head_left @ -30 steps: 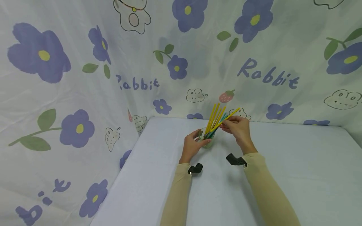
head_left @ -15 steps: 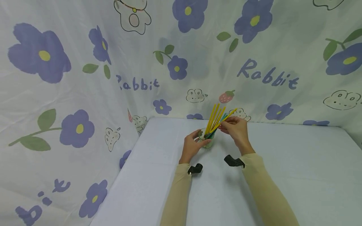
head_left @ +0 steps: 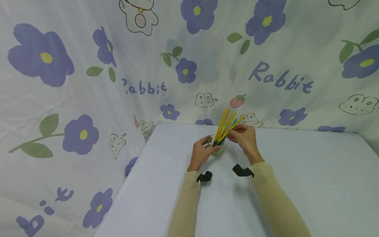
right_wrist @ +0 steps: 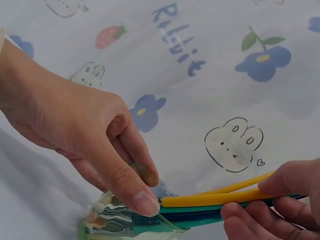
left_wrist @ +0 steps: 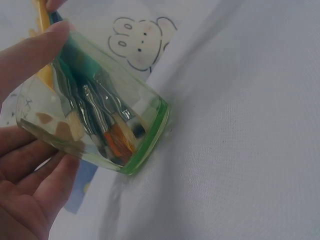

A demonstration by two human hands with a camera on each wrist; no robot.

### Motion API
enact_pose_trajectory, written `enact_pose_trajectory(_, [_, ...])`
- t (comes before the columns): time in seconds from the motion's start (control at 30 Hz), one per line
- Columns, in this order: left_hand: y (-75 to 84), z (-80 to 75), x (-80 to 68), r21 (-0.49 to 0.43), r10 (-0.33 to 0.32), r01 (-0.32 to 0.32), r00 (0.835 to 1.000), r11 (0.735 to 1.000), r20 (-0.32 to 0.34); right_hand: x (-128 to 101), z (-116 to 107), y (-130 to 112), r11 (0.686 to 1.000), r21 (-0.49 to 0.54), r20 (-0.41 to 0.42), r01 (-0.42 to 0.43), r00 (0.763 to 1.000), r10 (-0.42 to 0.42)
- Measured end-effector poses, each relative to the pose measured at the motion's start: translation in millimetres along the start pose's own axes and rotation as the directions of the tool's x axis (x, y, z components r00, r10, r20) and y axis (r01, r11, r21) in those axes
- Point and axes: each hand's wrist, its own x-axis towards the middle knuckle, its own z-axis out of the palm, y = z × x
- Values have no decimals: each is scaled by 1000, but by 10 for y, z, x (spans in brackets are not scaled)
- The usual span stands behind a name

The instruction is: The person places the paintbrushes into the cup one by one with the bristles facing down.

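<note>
My left hand grips a clear glass cup with a green-tinted base, thumb at the rim and fingers around the far side. Inside the cup, several paintbrushes stand bristles down, their metal ferrules and tan, orange and dark bristles showing through the wall. Yellow handles fan up out of the cup, with teal ones among them. Just right of the rim, my right hand pinches a slanted yellow-handled paintbrush between thumb and fingers; its lower end is at the cup's mouth.
A white cloth covers the table. Behind and to the left hangs a pale curtain printed with purple flowers, rabbits and lettering. A black wrist camera sits on the right sleeve, another black camera on the left.
My right hand has moved a little left and down toward the cup, and the slanted yellow paintbrush has slid lower with it. The left hand and the cup have stayed put.
</note>
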Motion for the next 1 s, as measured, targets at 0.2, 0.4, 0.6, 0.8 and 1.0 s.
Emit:
enact_pose_trajectory(0.2, [-4, 5, 5, 6, -2, 2, 1000, 1000, -3, -16, 3, 11, 1000, -5, 11, -16, 1000, 16])
enact_pose_trajectory(0.4, [-19, 2, 8, 15, 5, -5, 1000, 1000, -6, -47, 4, 19, 999, -19, 12, -27, 1000, 27])
enact_pose_trajectory(0.6, [-40, 1, 15, 12, 13, -12, 1000, 1000, -9, -54, 0, 52, 999, -13, 35, -36, 999, 37])
enact_pose_trajectory(0.8, [-38, 2, 13, 19, 20, -19, 1000, 1000, -4, -71, -53, 73, 998, -25, 60, -51, 997, 52])
enact_pose_trajectory(1.0, [-38, 5, 20, 21, 20, -20, 1000, 1000, 5, -102, -146, 50, 996, -76, 80, -56, 995, 62])
